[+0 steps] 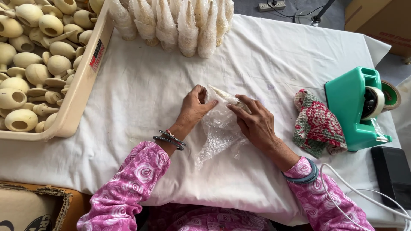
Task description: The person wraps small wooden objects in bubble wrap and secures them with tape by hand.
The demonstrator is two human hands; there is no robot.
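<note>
I see left hand (193, 109) and right hand (256, 124) both pinching the bubble wrap (219, 128); wrapped piece (223, 96) lies between fingertips, long axis left-right, equally near.

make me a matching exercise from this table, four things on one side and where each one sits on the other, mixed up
Things:
1. bubble wrap sheet
2. green tape dispenser
3. tray of wooden goblets
4. wrapped pieces

Places:
A. far left of the table
B. upright in a row at the far edge
C. between the left hand and the right hand
D. right side, beside a red and green cloth

Pairs: 1-C, 2-D, 3-A, 4-B
</note>
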